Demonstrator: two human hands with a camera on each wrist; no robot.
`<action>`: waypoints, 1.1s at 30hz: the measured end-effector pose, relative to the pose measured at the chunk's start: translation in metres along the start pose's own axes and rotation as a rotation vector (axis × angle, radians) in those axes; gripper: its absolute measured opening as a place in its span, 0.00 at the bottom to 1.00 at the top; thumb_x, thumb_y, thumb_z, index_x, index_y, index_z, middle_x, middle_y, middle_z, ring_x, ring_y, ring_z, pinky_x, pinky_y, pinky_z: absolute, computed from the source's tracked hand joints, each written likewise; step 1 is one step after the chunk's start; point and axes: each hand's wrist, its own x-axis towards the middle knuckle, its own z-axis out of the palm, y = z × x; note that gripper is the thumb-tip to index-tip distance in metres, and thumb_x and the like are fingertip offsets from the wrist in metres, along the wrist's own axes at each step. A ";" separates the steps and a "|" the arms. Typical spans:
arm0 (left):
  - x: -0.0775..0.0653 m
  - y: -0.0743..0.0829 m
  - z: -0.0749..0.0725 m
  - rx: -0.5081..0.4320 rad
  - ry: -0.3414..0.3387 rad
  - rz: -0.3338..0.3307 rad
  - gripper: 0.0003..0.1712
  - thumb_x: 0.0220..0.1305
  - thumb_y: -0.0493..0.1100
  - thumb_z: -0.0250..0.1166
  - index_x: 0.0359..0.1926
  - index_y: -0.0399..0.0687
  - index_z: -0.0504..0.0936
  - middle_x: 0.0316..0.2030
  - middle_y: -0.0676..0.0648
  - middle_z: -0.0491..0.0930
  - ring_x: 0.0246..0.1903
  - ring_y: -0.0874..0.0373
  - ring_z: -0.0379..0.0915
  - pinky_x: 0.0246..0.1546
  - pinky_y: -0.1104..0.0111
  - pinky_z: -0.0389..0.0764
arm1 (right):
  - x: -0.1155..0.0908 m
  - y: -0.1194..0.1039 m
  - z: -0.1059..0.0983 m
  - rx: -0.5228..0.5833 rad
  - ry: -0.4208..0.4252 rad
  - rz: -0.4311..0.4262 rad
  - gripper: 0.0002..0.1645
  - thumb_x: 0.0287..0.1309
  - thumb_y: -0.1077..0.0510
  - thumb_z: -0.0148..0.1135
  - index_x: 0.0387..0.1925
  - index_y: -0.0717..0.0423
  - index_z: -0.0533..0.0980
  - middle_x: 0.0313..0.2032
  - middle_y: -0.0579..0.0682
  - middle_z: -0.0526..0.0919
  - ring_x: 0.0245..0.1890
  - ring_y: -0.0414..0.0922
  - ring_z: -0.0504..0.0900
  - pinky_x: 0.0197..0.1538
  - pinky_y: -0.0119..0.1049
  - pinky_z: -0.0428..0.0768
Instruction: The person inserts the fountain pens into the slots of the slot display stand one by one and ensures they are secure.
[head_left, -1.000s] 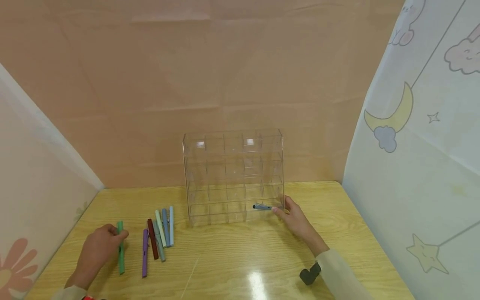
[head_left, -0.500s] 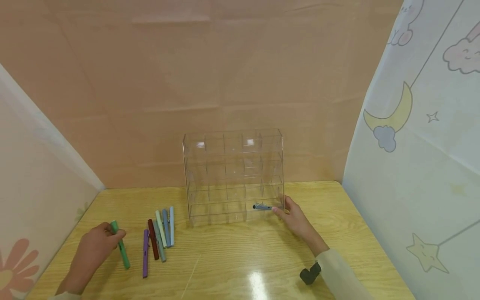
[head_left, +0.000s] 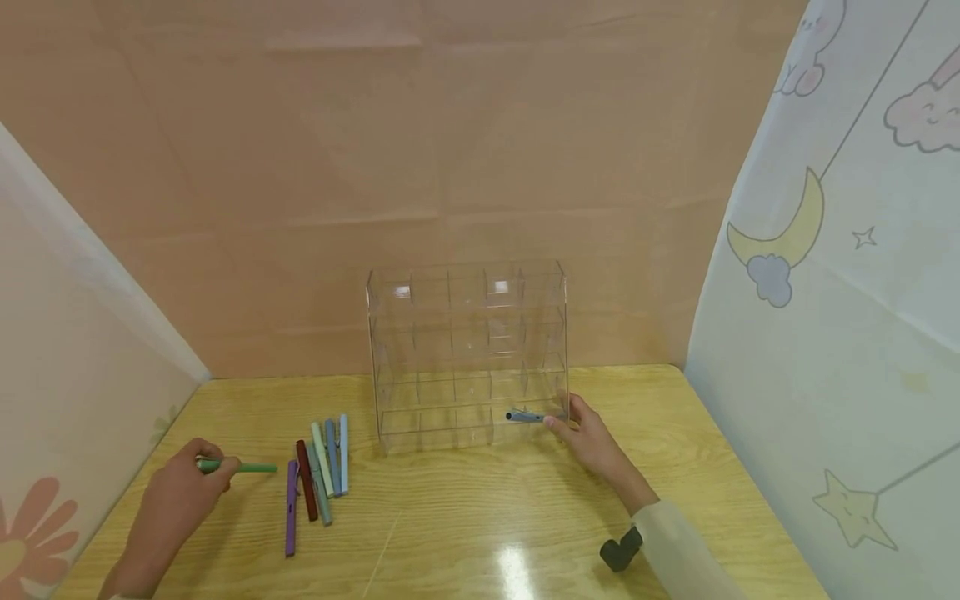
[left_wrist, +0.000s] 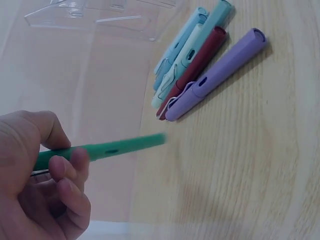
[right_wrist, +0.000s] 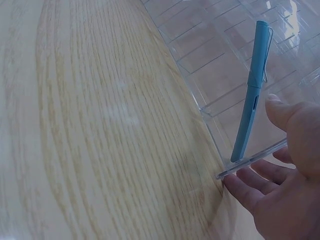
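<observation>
My left hand [head_left: 176, 492] pinches a green pen [left_wrist: 125, 146] between thumb and fingers, held above the table at the left. The pen lies nearly level, its free end pointing right. Just right of it, several capped pens lie side by side, among them a purple pen [left_wrist: 220, 72] and a dark red pen [left_wrist: 200, 65]. My right hand [head_left: 596, 442] grips the right side wall of a clear acrylic rack [head_left: 468, 421], thumb inside and fingers outside. A blue pen [right_wrist: 252, 90] with a wire clip rests in the rack's lowest row, close to my thumb.
The rack stands toward the back of the wooden table [head_left: 450, 525], with several rows of divided compartments. An orange-brown backdrop [head_left: 480, 167] hangs behind. Printed cloth walls flank both sides. A black object [head_left: 621, 550] sits by the right sleeve [head_left: 678, 546].
My left hand has lifted the green pen and shifted slightly left, turning the pen from upright in view to nearly horizontal. My right hand, the rack and the blue pen have stayed put.
</observation>
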 end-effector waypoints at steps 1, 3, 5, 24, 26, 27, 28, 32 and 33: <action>-0.001 0.000 -0.001 -0.006 0.012 -0.007 0.29 0.80 0.54 0.52 0.56 0.28 0.71 0.34 0.41 0.88 0.23 0.56 0.69 0.22 0.65 0.69 | 0.000 0.000 0.000 0.000 -0.001 0.001 0.44 0.80 0.47 0.59 0.82 0.65 0.54 0.80 0.67 0.63 0.80 0.68 0.63 0.77 0.64 0.68; -0.003 -0.001 -0.001 -0.007 0.044 -0.012 0.29 0.81 0.55 0.51 0.58 0.29 0.70 0.32 0.42 0.84 0.22 0.56 0.66 0.21 0.65 0.68 | 0.000 -0.001 0.001 0.002 -0.002 0.006 0.43 0.80 0.48 0.59 0.82 0.65 0.54 0.80 0.67 0.63 0.80 0.68 0.62 0.77 0.64 0.68; -0.005 -0.002 -0.002 0.000 0.081 -0.011 0.29 0.81 0.56 0.51 0.59 0.31 0.70 0.29 0.46 0.80 0.21 0.57 0.65 0.20 0.65 0.68 | -0.001 -0.001 0.001 -0.006 -0.004 0.004 0.43 0.80 0.48 0.59 0.82 0.65 0.54 0.80 0.68 0.63 0.80 0.68 0.62 0.77 0.65 0.68; -0.017 0.011 -0.001 -0.044 0.391 0.113 0.21 0.82 0.54 0.56 0.58 0.41 0.78 0.46 0.34 0.87 0.25 0.72 0.71 0.21 0.70 0.70 | -0.002 -0.002 -0.001 -0.022 -0.007 -0.011 0.45 0.81 0.46 0.58 0.82 0.65 0.52 0.80 0.68 0.62 0.80 0.68 0.61 0.77 0.65 0.67; -0.017 0.012 -0.001 -0.046 0.392 0.114 0.21 0.82 0.54 0.57 0.58 0.42 0.79 0.46 0.34 0.87 0.25 0.72 0.71 0.23 0.72 0.71 | -0.002 -0.002 -0.001 -0.022 -0.002 -0.010 0.44 0.80 0.46 0.58 0.82 0.65 0.53 0.80 0.68 0.62 0.80 0.68 0.61 0.77 0.65 0.67; -0.017 0.012 -0.001 -0.047 0.393 0.116 0.21 0.82 0.54 0.57 0.58 0.42 0.79 0.45 0.34 0.87 0.26 0.74 0.70 0.24 0.75 0.71 | -0.002 -0.002 0.000 -0.022 -0.004 -0.011 0.44 0.80 0.46 0.58 0.82 0.65 0.53 0.80 0.68 0.62 0.80 0.68 0.62 0.77 0.65 0.68; -0.016 0.013 -0.001 -0.047 0.397 0.118 0.21 0.82 0.54 0.57 0.58 0.41 0.79 0.45 0.34 0.87 0.26 0.75 0.70 0.26 0.77 0.71 | -0.001 -0.002 0.000 -0.021 -0.006 -0.010 0.44 0.81 0.47 0.58 0.82 0.65 0.53 0.80 0.68 0.62 0.80 0.68 0.62 0.77 0.65 0.68; -0.016 0.014 0.001 -0.048 0.399 0.128 0.20 0.82 0.53 0.57 0.57 0.41 0.80 0.44 0.35 0.87 0.23 0.72 0.68 0.28 0.79 0.70 | -0.001 -0.001 -0.001 -0.009 -0.007 -0.008 0.44 0.80 0.46 0.58 0.82 0.65 0.53 0.80 0.67 0.63 0.80 0.68 0.63 0.77 0.64 0.68; -0.017 0.015 0.001 -0.048 0.399 0.129 0.20 0.82 0.53 0.57 0.57 0.41 0.79 0.44 0.35 0.86 0.22 0.70 0.67 0.27 0.78 0.70 | -0.001 -0.001 -0.001 -0.008 -0.008 -0.010 0.44 0.80 0.46 0.58 0.82 0.65 0.53 0.80 0.67 0.63 0.80 0.68 0.63 0.77 0.64 0.68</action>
